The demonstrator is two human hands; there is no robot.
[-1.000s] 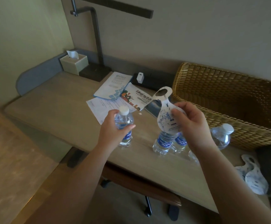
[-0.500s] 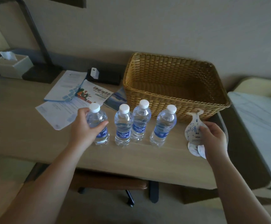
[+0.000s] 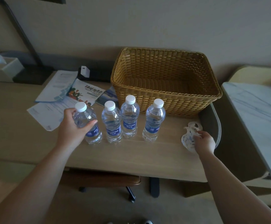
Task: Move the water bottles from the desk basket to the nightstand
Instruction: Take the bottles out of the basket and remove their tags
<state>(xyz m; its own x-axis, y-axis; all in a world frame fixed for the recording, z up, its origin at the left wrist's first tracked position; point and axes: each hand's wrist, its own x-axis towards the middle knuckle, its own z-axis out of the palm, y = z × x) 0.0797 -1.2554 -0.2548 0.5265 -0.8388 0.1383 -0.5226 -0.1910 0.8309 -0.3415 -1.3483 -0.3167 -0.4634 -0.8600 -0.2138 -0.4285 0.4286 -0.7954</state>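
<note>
Several clear water bottles with white caps and blue labels stand upright in a row on the wooden desk (image 3: 131,152), in front of the woven basket (image 3: 167,101). My left hand (image 3: 74,126) is wrapped around the leftmost bottle (image 3: 89,126). To its right stand a second bottle (image 3: 111,122), a third bottle (image 3: 130,117) and a fourth bottle (image 3: 155,120), all untouched. My right hand (image 3: 204,141) rests at the desk's right end, fingers on a pile of white paper neck tags (image 3: 190,135). The basket looks bare inside. The marble-topped nightstand (image 3: 257,117) stands to the right.
Leaflets and papers (image 3: 63,97) lie left of the basket. A tissue box (image 3: 1,68) and a black lamp base (image 3: 32,75) sit at the far left. A raised grey lip (image 3: 212,123) closes the desk's right end. A chair seat (image 3: 102,178) is tucked below.
My right hand has lowered the paper tag onto the pile at the desk's right end. My left hand has kept hold of the leftmost bottle. The view has swung right since a second ago.
</note>
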